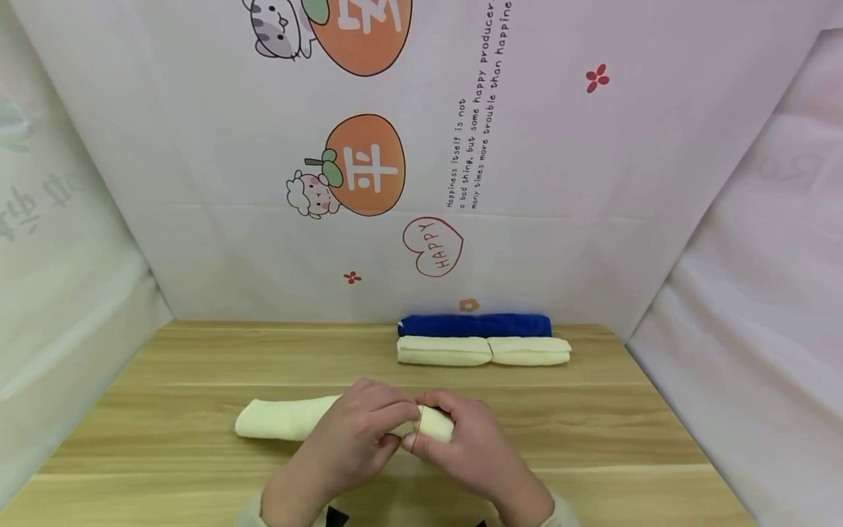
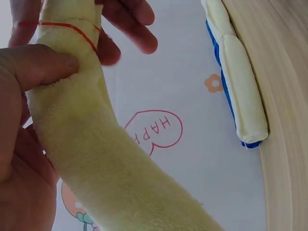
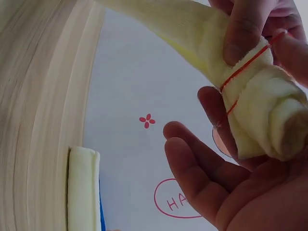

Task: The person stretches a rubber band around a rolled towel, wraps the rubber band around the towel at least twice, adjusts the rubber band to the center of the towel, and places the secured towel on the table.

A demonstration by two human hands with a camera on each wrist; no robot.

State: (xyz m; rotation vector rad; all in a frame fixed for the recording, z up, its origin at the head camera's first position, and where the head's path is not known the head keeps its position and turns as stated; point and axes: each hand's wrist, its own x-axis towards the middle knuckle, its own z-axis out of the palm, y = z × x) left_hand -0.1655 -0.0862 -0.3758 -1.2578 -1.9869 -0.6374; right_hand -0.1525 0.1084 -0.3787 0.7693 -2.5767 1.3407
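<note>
A pale yellow rolled towel [image 1: 283,419] lies lengthwise in front of me, its fuzzy surface plain in the left wrist view. Around it, near its right end, runs a thin red elastic band [image 3: 248,65], which crosses the roll in two strands. My left hand [image 1: 358,424] grips the roll just left of the band, thumb pressed on the cloth. The right hand [image 1: 470,443] holds the right end between thumb and fingers, its thumb right at the band. In the right wrist view the spiral end of the roll shows beside the palm.
Toward the back of the wooden table [image 1: 197,366] lies a cream rolled towel [image 1: 444,351], cinched at its middle. Right behind it is a blue rolled towel [image 1: 474,325]. Printed white cloth [image 1: 527,256] rises behind the table and at both sides.
</note>
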